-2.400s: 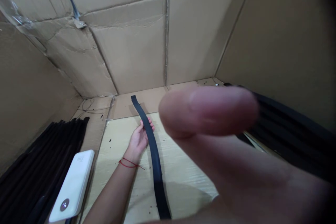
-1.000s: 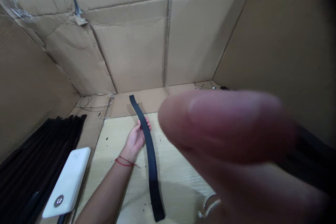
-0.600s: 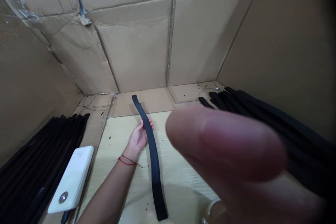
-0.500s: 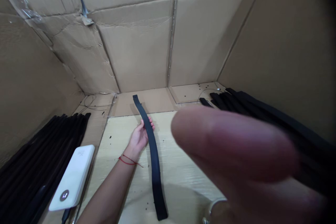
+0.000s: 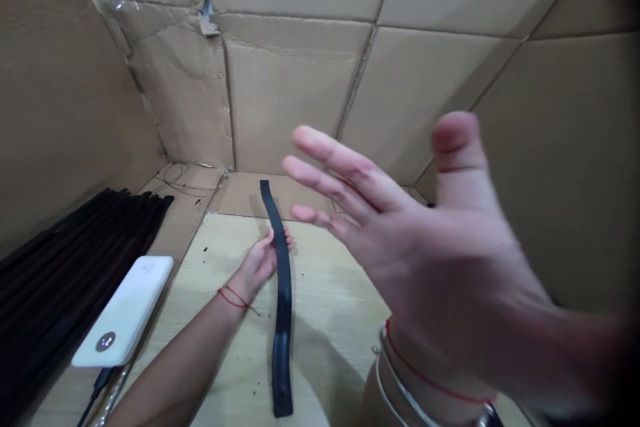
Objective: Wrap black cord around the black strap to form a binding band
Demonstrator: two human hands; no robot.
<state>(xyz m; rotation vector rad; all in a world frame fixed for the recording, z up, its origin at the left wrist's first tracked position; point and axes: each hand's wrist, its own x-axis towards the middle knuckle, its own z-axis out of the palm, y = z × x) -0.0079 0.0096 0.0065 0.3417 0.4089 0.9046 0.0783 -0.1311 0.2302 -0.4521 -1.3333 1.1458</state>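
My left hand (image 5: 260,260) grips a long black rubber strip (image 5: 281,307) near its upper third, fingers wrapped round it; a red thread circles that wrist. The strip lies lengthwise on a pale wooden board (image 5: 330,293), its far end reaching the cardboard floor. My right hand (image 5: 425,247) is raised close to the camera, fingers stretched out and spread, holding nothing. Bracelets and a red thread show at its wrist. It blocks the right side of the board.
Cardboard walls (image 5: 285,87) enclose the workspace on three sides. A stack of black strips (image 5: 65,260) lies at the left. A white power bank (image 5: 123,312) with a cable sits beside that stack.
My right hand pulled back from the lens and now shows open with spread fingers. The view swung, hiding the black strips at right. The left hand keeps its hold on the strip.
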